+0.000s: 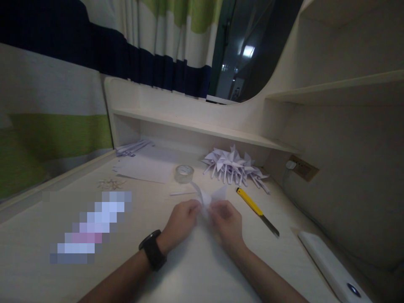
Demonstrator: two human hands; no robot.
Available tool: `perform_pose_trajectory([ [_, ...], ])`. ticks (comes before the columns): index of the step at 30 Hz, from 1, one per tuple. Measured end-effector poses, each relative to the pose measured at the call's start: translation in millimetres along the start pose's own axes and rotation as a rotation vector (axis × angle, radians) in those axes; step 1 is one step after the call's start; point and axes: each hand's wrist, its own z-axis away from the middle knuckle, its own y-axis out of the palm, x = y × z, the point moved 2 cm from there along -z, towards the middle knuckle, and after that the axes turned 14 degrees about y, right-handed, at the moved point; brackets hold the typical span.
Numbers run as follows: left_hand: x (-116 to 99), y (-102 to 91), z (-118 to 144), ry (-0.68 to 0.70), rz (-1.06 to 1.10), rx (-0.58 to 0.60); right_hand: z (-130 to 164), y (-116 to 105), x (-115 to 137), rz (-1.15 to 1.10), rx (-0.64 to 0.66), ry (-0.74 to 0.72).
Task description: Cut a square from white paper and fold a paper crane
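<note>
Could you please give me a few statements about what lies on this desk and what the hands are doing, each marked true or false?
1. Both the left hand and the right hand pinch the folded white paper piece. True.
2. The yellow-handled utility knife lies left of the hands. False: it lies to their right.
3. The clear roll of tape stands beyond the hands on the pale wooden desk. True.
4. The pile of folded white paper pinwheels sits on the upper shelf. False: it lies on the desk.
5. A black wristwatch is on the left wrist. True.
</note>
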Motion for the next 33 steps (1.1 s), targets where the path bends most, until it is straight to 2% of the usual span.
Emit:
perform_pose_trajectory([
  [8, 1.2, 1.1, -0.5, -0.015, 0.001, -0.017, -2.7, 0.5, -6.3, -0.004, 0.040, 0.008],
  [25, -0.8, 1.5, -0.1, -0.012, 0.011, -0.015, -2.7, 1.1, -5.2, -0.014, 0.041, 0.017],
  [33, -6.4, 5.1, 3.7, 0.039, -0.097, 0.001, 3.7, -1.0, 7.2, 0.085, -0.027, 0.004],
])
